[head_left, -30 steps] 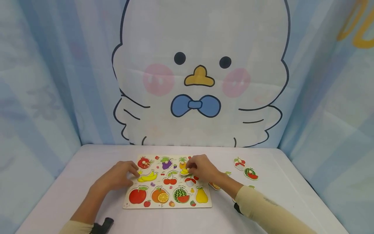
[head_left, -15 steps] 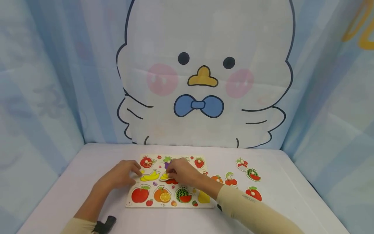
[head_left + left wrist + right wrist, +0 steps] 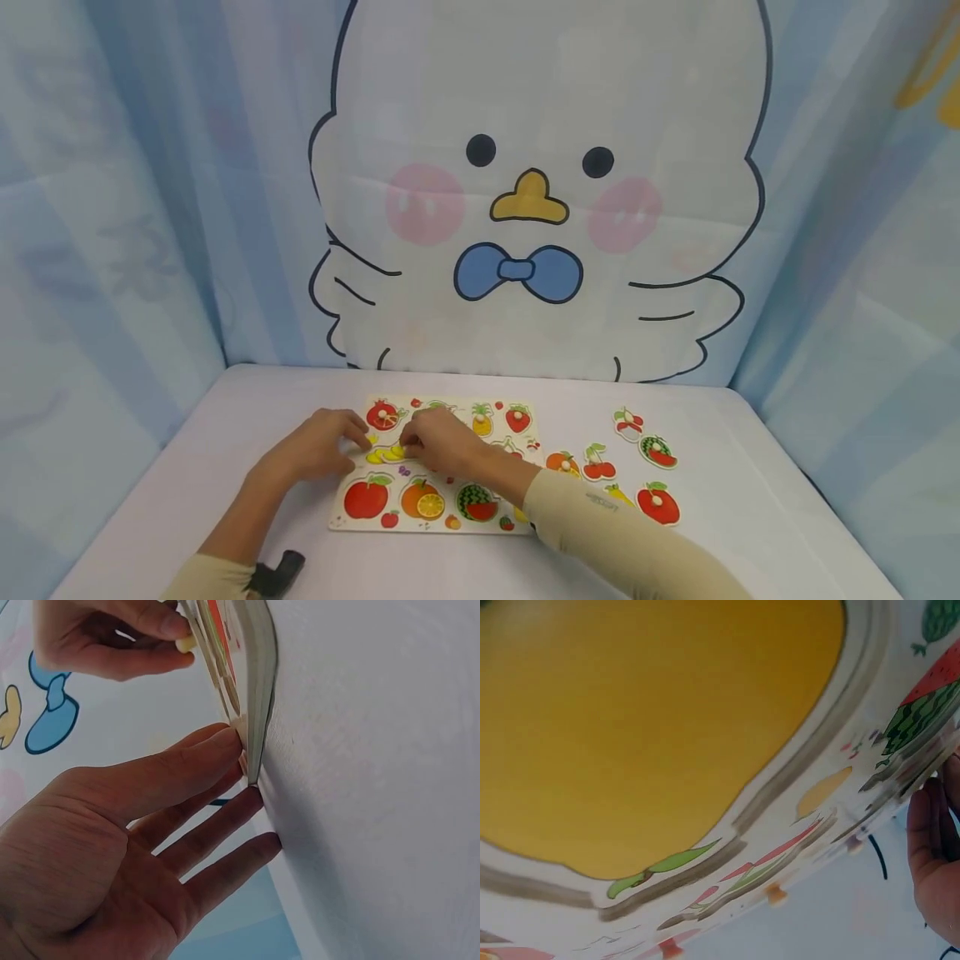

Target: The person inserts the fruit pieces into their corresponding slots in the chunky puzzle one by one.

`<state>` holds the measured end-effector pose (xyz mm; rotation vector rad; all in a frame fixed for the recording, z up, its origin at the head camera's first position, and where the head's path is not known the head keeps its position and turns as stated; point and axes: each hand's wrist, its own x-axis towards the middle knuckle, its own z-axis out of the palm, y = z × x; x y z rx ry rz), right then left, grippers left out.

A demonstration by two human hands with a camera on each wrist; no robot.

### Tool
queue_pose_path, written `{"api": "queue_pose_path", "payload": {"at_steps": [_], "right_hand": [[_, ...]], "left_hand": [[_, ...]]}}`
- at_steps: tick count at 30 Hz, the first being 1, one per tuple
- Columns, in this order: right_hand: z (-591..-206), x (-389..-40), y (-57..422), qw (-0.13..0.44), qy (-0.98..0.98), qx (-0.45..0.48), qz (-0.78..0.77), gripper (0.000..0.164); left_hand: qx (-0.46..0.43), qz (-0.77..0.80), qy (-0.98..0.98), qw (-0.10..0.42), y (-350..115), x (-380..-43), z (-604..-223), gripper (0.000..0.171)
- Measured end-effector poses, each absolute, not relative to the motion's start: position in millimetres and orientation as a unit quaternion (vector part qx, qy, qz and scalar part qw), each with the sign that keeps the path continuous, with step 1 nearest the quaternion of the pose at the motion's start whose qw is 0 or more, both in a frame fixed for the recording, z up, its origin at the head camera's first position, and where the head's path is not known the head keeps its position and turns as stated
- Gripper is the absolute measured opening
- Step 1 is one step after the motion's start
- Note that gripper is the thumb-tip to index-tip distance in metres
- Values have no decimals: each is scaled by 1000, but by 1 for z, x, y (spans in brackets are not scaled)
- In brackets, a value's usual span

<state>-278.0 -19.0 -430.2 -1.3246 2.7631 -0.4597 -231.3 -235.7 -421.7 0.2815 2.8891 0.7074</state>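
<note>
A fruit peg puzzle board (image 3: 345,524) lies flat on the table. My right hand (image 3: 444,443) is over its left half, thumb and fingertips pinching the pale knob (image 3: 185,643) of a banana puzzle piece (image 3: 394,453) at the printed banana slot. My left hand (image 3: 321,447) is at the board's left edge; in the left wrist view its thumb touches the upper face and its straight fingers reach along the side. Pomegranate (image 3: 382,415), pineapple (image 3: 482,421) and strawberry (image 3: 517,418) pieces with knobs sit in the top row. The right hand partly covers the grape and cherry spots.
Loose pieces lie right of the board: an orange (image 3: 562,464), cherries (image 3: 598,464), a watermelon (image 3: 657,452), an apple (image 3: 658,505), a red-and-white fruit (image 3: 628,424) and a partly hidden yellow one (image 3: 617,493). A patterned curtain (image 3: 532,333) stands behind the table.
My right hand has carried the banana piece leftwards across the board, from near the pineapple to the banana slot. The left hand stays at the board's edge. The head view has shifted slightly.
</note>
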Motion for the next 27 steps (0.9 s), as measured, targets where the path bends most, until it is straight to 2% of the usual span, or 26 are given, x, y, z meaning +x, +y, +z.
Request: {"api": "queue_pose_path", "payload": {"at_steps": [27], "right_hand": [[-428,-278,-45,54,885,-434,-158,18]], "left_hand": [[95,240,963,74,-235,-230,-417,27]]}}
